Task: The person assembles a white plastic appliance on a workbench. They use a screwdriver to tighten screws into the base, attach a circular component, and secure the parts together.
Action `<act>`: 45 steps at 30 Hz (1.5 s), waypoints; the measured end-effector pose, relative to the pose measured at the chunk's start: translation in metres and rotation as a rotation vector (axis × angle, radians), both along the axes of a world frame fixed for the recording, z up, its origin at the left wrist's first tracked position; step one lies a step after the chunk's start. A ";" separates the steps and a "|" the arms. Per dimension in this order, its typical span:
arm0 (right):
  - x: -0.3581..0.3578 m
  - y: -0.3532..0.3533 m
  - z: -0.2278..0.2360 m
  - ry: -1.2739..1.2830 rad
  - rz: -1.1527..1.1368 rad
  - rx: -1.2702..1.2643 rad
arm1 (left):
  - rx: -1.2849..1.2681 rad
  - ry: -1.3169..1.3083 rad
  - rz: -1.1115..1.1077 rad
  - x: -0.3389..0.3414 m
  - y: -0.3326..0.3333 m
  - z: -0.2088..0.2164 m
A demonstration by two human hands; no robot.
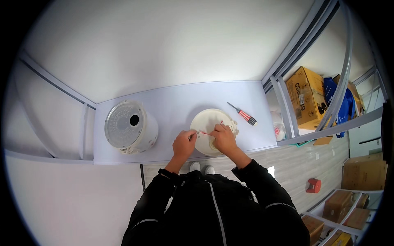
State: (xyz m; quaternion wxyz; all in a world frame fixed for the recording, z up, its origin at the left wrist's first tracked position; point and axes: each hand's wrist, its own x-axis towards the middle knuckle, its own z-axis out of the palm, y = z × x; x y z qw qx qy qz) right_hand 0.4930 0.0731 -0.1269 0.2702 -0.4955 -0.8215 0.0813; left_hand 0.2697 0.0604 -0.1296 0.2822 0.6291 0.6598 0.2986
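Over a round cream-white plastic lid (202, 119), my two hands are close together with thin red and white wires (203, 132) stretched between them. My left hand (184, 143) pinches the wires' left end at the lid's left edge. On the right, my right hand (223, 138) has its fingers closed on the same wires, and a bit of red wire sticks up just behind it. Part of the lid is hidden under my right hand. A screwdriver (245, 115) with a red, white and dark patterned handle lies to the right of the lid, its tip pointing to the far left.
A white drum-shaped tub (150, 127) with a round dark hole in its grey top stands at the left of the white table (174, 94). Metal frame posts border both ends. Beyond the right end are cardboard boxes (305, 98) and a red stool (314, 185) on the floor.
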 end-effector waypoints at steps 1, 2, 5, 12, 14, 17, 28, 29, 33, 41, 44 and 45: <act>0.000 0.000 0.001 0.015 0.004 -0.005 | -0.009 0.005 -0.005 -0.001 0.000 0.000; 0.000 0.001 0.001 0.030 0.009 -0.010 | -0.018 0.009 -0.010 -0.001 0.000 -0.001; 0.000 0.003 0.004 0.141 0.012 -0.037 | 0.089 0.080 -0.004 0.000 -0.001 -0.003; 0.001 0.005 0.029 0.325 0.030 -0.064 | 0.454 0.047 -0.144 -0.009 0.006 0.004; 0.003 0.003 0.041 0.396 0.010 -0.097 | 0.515 0.009 -0.221 -0.012 0.004 0.017; 0.006 -0.001 0.055 0.446 0.008 -0.129 | 0.573 -0.057 -0.261 -0.014 0.004 0.032; 0.008 -0.010 0.095 0.429 0.100 -0.075 | 0.547 -0.225 -0.289 -0.007 0.003 0.062; 0.004 -0.012 0.103 0.429 0.113 -0.090 | 0.555 -0.217 -0.301 -0.006 0.003 0.065; 0.001 -0.015 0.122 0.299 0.106 -0.127 | 0.592 -0.230 -0.357 -0.001 0.000 0.077; -0.004 -0.016 0.120 0.424 0.144 -0.096 | 0.606 -0.259 -0.392 0.001 -0.002 0.089; -0.006 -0.017 0.123 0.446 0.156 -0.084 | 0.595 -0.278 -0.382 0.002 -0.004 0.092; -0.006 -0.017 0.124 0.451 0.159 -0.081 | 0.597 -0.282 -0.381 0.002 -0.004 0.092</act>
